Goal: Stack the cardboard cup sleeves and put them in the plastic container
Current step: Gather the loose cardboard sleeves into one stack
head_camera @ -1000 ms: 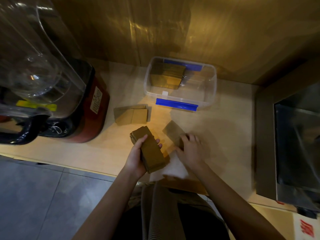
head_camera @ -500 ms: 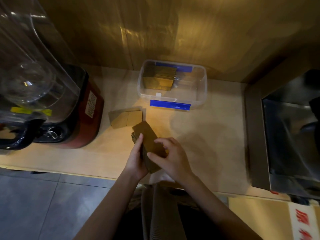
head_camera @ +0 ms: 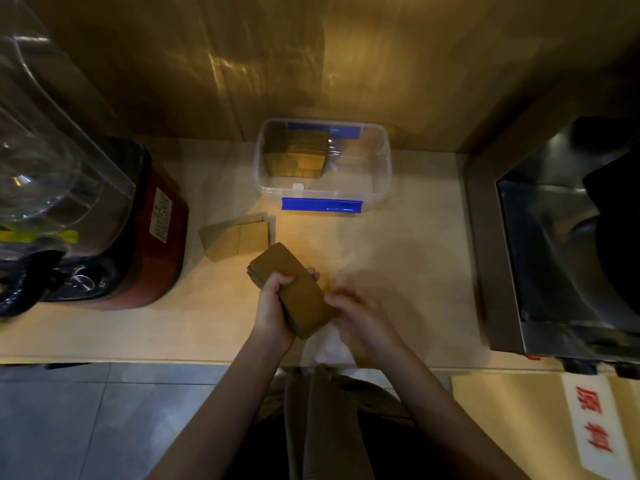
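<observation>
Squaring the sleeve stack [head_camera: 292, 292]

My left hand [head_camera: 273, 311] fingers clamp it; right hand [head_camera: 360, 317] loosely curled, blurred, apparently empty. Next: loose sleeves [head_camera: 235, 240], centre-left.

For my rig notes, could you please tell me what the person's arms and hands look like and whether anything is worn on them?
Both forearms come up bare from the bottom of the frame: no sleeves, gloves, watch or bracelets show. The left hand shows no rings. The right hand is motion-blurred, so small items such as rings cannot be ruled out there.
</observation>
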Demonstrator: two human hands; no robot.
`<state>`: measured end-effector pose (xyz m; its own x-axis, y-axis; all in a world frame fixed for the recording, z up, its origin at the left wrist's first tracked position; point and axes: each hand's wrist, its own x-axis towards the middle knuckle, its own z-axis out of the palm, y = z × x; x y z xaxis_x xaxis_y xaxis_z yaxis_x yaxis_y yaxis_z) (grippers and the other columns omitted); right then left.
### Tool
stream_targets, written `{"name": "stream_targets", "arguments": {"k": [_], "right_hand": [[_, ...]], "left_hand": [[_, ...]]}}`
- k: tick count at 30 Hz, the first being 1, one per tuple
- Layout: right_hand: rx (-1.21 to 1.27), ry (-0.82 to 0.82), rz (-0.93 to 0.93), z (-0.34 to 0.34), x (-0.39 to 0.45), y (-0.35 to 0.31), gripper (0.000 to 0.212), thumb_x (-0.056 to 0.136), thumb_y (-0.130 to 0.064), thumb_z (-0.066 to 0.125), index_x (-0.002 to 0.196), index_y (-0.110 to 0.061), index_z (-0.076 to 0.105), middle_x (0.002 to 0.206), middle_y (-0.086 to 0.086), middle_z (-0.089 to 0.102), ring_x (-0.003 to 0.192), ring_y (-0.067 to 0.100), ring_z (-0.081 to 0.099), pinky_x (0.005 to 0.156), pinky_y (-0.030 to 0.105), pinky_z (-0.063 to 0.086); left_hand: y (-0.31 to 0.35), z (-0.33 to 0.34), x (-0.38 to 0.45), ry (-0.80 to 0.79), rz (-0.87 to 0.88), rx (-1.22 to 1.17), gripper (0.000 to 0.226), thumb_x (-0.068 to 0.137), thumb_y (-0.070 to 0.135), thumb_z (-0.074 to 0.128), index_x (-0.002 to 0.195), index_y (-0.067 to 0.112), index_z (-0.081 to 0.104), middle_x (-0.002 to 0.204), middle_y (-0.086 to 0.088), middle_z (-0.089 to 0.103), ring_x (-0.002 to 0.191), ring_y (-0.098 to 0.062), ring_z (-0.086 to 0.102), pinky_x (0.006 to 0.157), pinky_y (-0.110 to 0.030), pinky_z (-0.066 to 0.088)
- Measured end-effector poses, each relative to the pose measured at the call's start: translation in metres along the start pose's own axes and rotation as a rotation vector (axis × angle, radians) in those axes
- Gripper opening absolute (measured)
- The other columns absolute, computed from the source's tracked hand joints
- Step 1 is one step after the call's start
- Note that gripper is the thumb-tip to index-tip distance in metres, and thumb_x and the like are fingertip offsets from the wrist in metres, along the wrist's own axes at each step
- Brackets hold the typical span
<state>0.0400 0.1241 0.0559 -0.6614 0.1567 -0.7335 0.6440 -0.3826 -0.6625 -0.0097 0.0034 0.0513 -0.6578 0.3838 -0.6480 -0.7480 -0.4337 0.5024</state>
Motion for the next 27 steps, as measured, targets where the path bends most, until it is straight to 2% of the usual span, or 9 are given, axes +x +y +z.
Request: {"name": "stream_targets", "arguments": {"k": [1, 3, 7, 11, 15, 19, 22, 24, 27], "right_hand": [[0.142, -0.081, 0.115, -0.001, -0.001, 0.0, 0.029, 0.082, -0.013, 0.063, 0.109, -0.01, 0.056, 0.108, 0.012, 0.061, 0.089, 0.021, 0.061, 0.069, 0.025, 0.051], [0.205, -0.206, 0.173, -0.006, -0.003, 0.002, 0.032, 0.081, -0.01, 0.062, 0.112, -0.01, 0.054, 0.107, 0.012, 0.065, 0.09, 0.022, 0.066, 0.072, 0.032, 0.056], [0.066, -0.288, 0.162, -0.018, 0.001, -0.002, 0.027, 0.08, -0.001, 0.062, 0.102, -0.015, 0.059, 0.105, 0.01, 0.067, 0.089, 0.021, 0.069, 0.073, 0.031, 0.059], [-0.079, -0.353, 0.128, -0.03, 0.006, -0.006, 0.025, 0.08, 0.0, 0.061, 0.097, -0.019, 0.062, 0.1, 0.003, 0.068, 0.089, 0.017, 0.068, 0.072, 0.026, 0.059], [-0.453, -0.179, -0.218, -0.042, 0.013, -0.008, 0.032, 0.081, -0.002, 0.062, 0.108, -0.019, 0.059, 0.097, -0.001, 0.064, 0.086, 0.011, 0.062, 0.071, 0.021, 0.052], [-0.834, 0.016, -0.535, -0.041, 0.027, -0.002, 0.036, 0.082, -0.001, 0.057, 0.118, -0.007, 0.056, 0.114, 0.011, 0.059, 0.106, 0.022, 0.055, 0.09, 0.031, 0.048], [-0.909, 0.103, -0.623, -0.034, 0.034, 0.006, 0.035, 0.084, -0.001, 0.054, 0.118, -0.007, 0.055, 0.116, 0.012, 0.057, 0.109, 0.023, 0.052, 0.09, 0.024, 0.04], [-0.902, 0.152, -0.637, -0.031, 0.038, 0.011, 0.035, 0.084, -0.002, 0.053, 0.118, -0.008, 0.056, 0.116, 0.011, 0.058, 0.11, 0.022, 0.051, 0.089, 0.02, 0.036], [-0.829, 0.172, -0.582, -0.028, 0.042, 0.02, 0.038, 0.084, -0.003, 0.055, 0.121, -0.009, 0.053, 0.12, 0.011, 0.058, 0.113, 0.021, 0.051, 0.094, 0.024, 0.041]], "left_hand": [[-0.001, 0.002, 0.0, -0.005, 0.028, 0.007, 0.03, 0.083, 0.017, 0.032, 0.082, 0.012, 0.061, 0.086, -0.005, 0.061, 0.079, -0.019, 0.055, 0.076, -0.037, 0.043], [-0.003, 0.004, 0.0, -0.04, 0.065, 0.015, 0.026, 0.081, 0.014, 0.034, 0.089, 0.014, 0.059, 0.091, -0.006, 0.06, 0.082, -0.02, 0.055, 0.078, -0.038, 0.044], [-0.005, -0.002, 0.002, -0.095, 0.057, 0.129, 0.033, 0.069, 0.016, 0.045, 0.096, 0.018, 0.063, 0.108, -0.007, 0.062, 0.096, -0.021, 0.056, 0.087, -0.04, 0.043], [-0.005, -0.011, 0.004, -0.038, 0.059, 0.273, 0.042, 0.061, 0.015, 0.059, 0.102, 0.016, 0.061, 0.106, -0.01, 0.06, 0.102, -0.027, 0.053, 0.088, -0.04, 0.044], [0.008, -0.033, 0.012, -0.069, 0.143, 0.287, 0.056, 0.059, 0.011, 0.072, 0.113, 0.012, 0.057, 0.102, -0.005, 0.063, 0.1, -0.021, 0.059, 0.085, -0.033, 0.051], [0.003, -0.042, 0.022, 0.024, 0.326, 0.707, 0.04, 0.073, -0.005, 0.064, 0.107, 0.013, 0.057, 0.098, -0.001, 0.063, 0.098, -0.019, 0.058, 0.084, -0.027, 0.053], [-0.008, -0.046, 0.03, 0.078, 0.414, 0.951, 0.042, 0.078, 0.002, 0.062, 0.116, 0.015, 0.051, 0.106, -0.001, 0.06, 0.105, -0.018, 0.055, 0.092, -0.032, 0.047], [-0.013, -0.051, 0.036, 0.12, 0.413, 0.978, 0.045, 0.079, 0.003, 0.061, 0.12, 0.014, 0.048, 0.111, -0.002, 0.058, 0.108, -0.019, 0.054, 0.095, -0.033, 0.047], [-0.018, -0.054, 0.041, 0.142, 0.356, 0.978, 0.058, 0.075, -0.001, 0.063, 0.128, 0.015, 0.043, 0.117, -0.001, 0.054, 0.114, -0.018, 0.051, 0.098, -0.033, 0.046]]}}
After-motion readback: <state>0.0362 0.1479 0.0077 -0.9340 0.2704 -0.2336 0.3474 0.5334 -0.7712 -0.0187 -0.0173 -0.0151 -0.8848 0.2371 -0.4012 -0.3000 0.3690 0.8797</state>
